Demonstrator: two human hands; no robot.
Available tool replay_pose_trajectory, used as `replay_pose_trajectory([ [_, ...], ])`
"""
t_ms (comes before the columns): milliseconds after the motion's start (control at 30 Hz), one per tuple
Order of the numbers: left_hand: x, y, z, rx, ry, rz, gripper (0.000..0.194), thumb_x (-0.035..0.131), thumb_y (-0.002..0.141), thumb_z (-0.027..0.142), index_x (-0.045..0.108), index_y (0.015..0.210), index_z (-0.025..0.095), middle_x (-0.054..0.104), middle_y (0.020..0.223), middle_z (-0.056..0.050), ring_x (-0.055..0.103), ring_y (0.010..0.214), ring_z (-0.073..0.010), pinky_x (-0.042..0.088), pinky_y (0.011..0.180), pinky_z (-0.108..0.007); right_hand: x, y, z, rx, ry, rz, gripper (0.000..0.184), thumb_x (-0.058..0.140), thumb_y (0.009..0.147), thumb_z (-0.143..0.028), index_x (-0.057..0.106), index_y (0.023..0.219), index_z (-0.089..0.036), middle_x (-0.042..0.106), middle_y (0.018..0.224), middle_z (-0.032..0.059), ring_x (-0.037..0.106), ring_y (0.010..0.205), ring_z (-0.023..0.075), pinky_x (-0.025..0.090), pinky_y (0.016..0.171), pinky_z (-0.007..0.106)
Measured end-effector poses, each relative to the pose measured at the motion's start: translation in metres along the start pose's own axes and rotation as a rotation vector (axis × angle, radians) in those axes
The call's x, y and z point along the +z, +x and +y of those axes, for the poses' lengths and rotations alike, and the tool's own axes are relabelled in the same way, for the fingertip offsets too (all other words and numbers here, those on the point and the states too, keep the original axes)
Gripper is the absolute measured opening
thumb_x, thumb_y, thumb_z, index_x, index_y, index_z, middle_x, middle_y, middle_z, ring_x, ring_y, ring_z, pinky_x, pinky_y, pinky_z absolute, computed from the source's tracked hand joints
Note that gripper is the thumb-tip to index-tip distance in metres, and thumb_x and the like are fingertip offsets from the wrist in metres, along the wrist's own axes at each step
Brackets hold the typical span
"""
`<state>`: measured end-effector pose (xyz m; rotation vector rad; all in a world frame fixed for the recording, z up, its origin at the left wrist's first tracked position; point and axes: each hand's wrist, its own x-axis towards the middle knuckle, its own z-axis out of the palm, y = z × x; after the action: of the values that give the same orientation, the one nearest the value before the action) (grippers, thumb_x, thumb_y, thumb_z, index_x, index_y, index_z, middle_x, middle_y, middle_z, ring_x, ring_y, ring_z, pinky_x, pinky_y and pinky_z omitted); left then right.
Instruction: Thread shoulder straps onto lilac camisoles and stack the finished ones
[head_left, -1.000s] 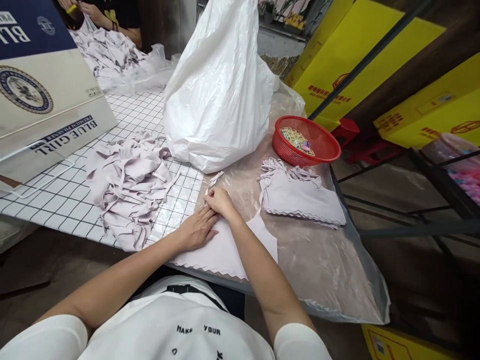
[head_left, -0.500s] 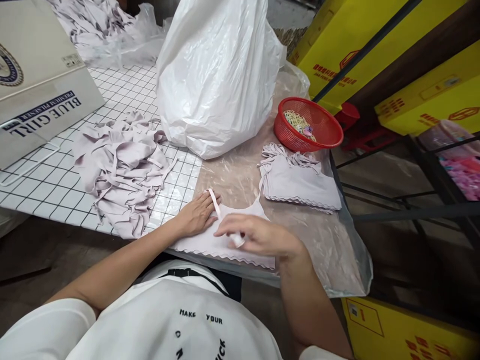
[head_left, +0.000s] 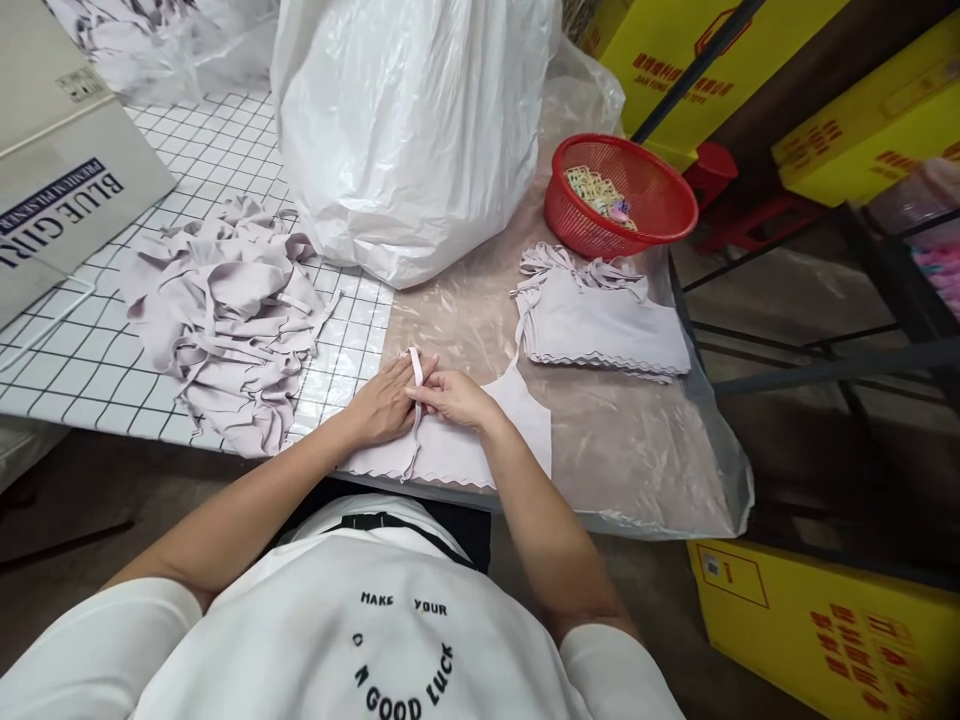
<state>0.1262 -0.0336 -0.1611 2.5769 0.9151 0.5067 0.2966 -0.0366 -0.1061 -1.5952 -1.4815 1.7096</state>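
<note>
A pale lilac garment piece [head_left: 517,425] with a scalloped hem lies flat at the near table edge. My left hand [head_left: 386,405] rests on its left side with fingers stretched out, pressing it down. My right hand [head_left: 454,398] pinches the garment's thin strap [head_left: 416,372], which loops up over my left fingers and trails down toward the hem. A neat stack of the same garments [head_left: 600,325] lies to the right. A loose heap of them [head_left: 225,320] lies to the left.
A large white plastic bag [head_left: 412,130] stands behind my hands. A red basket [head_left: 622,195] with small tags sits at the back right. A cardboard box [head_left: 52,170] is at the far left. Clear plastic sheeting [head_left: 652,470] covers the right table part. Yellow boxes [head_left: 817,620] stand beyond the edge.
My right hand moved from the garment's middle back to my left hand and now pinches the strap there. The camera tilted further down.
</note>
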Motion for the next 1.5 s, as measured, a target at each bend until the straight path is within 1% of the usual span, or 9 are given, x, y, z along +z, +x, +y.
replay_pose_trajectory([
  [100,-0.002,0.0,-0.001,0.002,-0.014,-0.033,0.072,0.046,0.093,0.029,0.019,0.158,0.012,0.038,0.157,-0.018,0.026,0.149,-0.0348,0.026,0.12,-0.054,0.002,-0.01,0.006,0.006,0.044,-0.068,0.047,0.077,0.066,-0.058,0.056,0.059,-0.016,0.048,0.048,-0.0058,0.039,0.045,0.006,0.028,0.045,0.022],
  [267,-0.006,0.0,0.003,-0.025,-0.024,-0.029,0.068,0.044,0.097,0.038,0.023,0.156,0.013,0.039,0.156,-0.018,0.027,0.149,-0.034,0.026,0.119,-0.053,-0.005,-0.056,0.014,0.021,0.078,-0.342,0.045,0.075,0.07,-0.058,0.067,0.075,-0.013,0.05,0.054,-0.0059,0.04,0.048,0.0066,0.03,0.048,0.022],
  [400,-0.006,0.0,0.004,-0.034,-0.016,-0.025,0.063,0.043,0.098,0.038,0.028,0.154,0.012,0.041,0.155,-0.017,0.026,0.15,-0.033,0.027,0.12,-0.052,-0.014,-0.086,0.024,-0.004,0.044,-0.378,0.045,0.069,0.078,-0.057,0.07,0.075,-0.012,0.059,0.064,-0.0013,0.049,0.059,0.0092,0.036,0.055,0.023],
  [567,-0.008,0.0,0.006,-0.027,-0.003,-0.024,0.061,0.041,0.099,0.04,0.035,0.151,0.009,0.043,0.154,-0.018,0.027,0.149,-0.0342,0.027,0.12,-0.053,-0.022,-0.097,0.036,-0.012,0.128,-0.318,0.044,0.07,0.078,-0.057,0.072,0.076,-0.012,0.059,0.062,-0.001,0.047,0.058,0.0084,0.035,0.055,0.023],
  [800,-0.014,0.005,0.006,0.021,-0.046,0.011,0.044,0.047,0.097,0.035,0.055,0.135,0.014,0.052,0.144,-0.016,0.04,0.141,-0.0323,0.035,0.116,-0.053,-0.012,-0.094,0.037,0.037,0.227,-0.042,0.043,0.073,0.071,-0.058,0.061,0.07,-0.016,0.051,0.051,-0.0058,0.036,0.044,0.005,0.024,0.043,0.02],
  [967,-0.026,0.005,0.008,0.01,-0.099,0.119,0.026,0.047,0.095,0.026,0.067,0.108,0.016,0.064,0.122,-0.014,0.053,0.124,-0.0296,0.047,0.104,-0.05,-0.004,-0.088,0.035,-0.023,0.249,0.118,0.048,0.071,0.071,-0.062,0.052,0.064,-0.019,0.054,0.053,-0.005,0.038,0.045,0.0048,0.028,0.045,0.019],
  [1067,-0.039,0.0,0.025,-0.064,-0.148,0.173,0.021,0.049,0.094,0.028,0.068,0.094,0.017,0.067,0.101,-0.012,0.06,0.102,-0.0266,0.052,0.087,-0.044,-0.002,-0.082,0.034,-0.041,0.29,0.179,0.049,0.071,0.071,-0.063,0.051,0.065,-0.019,0.054,0.053,-0.0051,0.037,0.044,0.0044,0.028,0.044,0.019],
  [1267,-0.04,-0.016,0.075,-0.23,-0.624,0.057,0.021,0.06,0.089,0.037,0.067,0.086,0.018,0.068,0.082,-0.004,0.06,0.077,-0.0163,0.049,0.075,-0.03,0.004,-0.074,0.032,-0.085,0.322,0.184,0.051,0.071,0.071,-0.066,0.05,0.066,-0.02,0.055,0.055,-0.0048,0.04,0.045,0.0055,0.031,0.045,0.02],
  [1500,-0.035,-0.018,0.08,-0.399,-0.766,0.131,0.025,0.057,0.088,0.037,0.063,0.075,0.016,0.065,0.072,-0.002,0.055,0.068,-0.0136,0.044,0.067,-0.027,0.005,-0.072,0.035,-0.216,0.305,0.07,0.044,0.076,0.071,-0.059,0.061,0.079,-0.018,0.06,0.072,-0.0011,0.051,0.064,0.011,0.045,0.064,0.025],
])
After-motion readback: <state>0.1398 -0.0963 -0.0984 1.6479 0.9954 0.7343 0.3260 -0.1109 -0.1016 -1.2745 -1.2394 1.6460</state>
